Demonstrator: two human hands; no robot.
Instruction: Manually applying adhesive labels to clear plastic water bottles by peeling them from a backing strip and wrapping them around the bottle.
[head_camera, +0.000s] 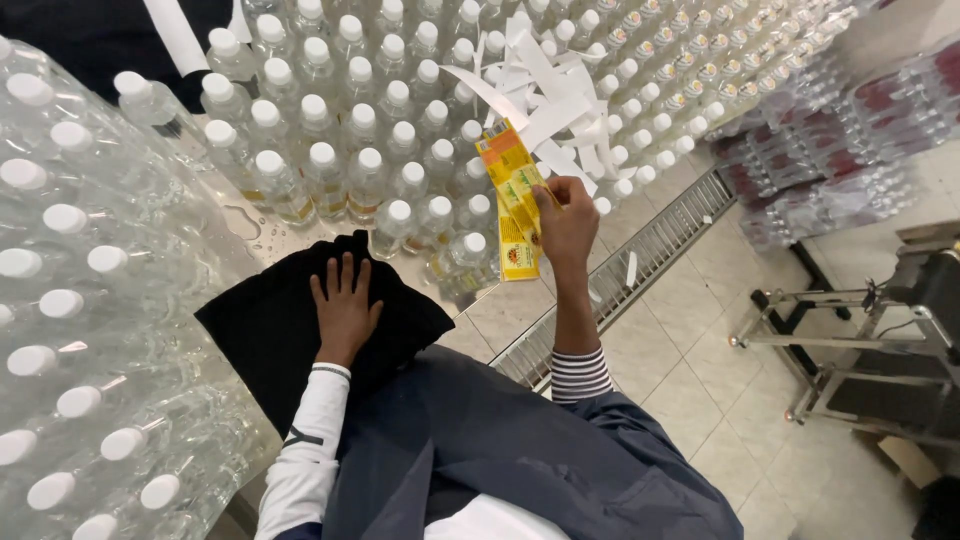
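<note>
My left hand (345, 300) lies flat, fingers spread, on a black cloth (270, 330) spread over the wet metal table (255, 235). My right hand (567, 222) is raised beside the table edge and grips a strip of yellow and orange labels (512, 195) that hangs down from it. Clear plastic bottles with white caps (370, 150) stand in rows just beyond both hands. A bottle with a yellow label (465, 262) stands closest to the strip.
Shrink-wrapped bottle packs (80, 300) crowd the left side. Loose white paper strips (550, 95) lie over the bottles at the back. A metal grating (640, 255) runs along the table edge, with tiled floor, stacked packs (830, 160) and a metal frame (860, 340) to the right.
</note>
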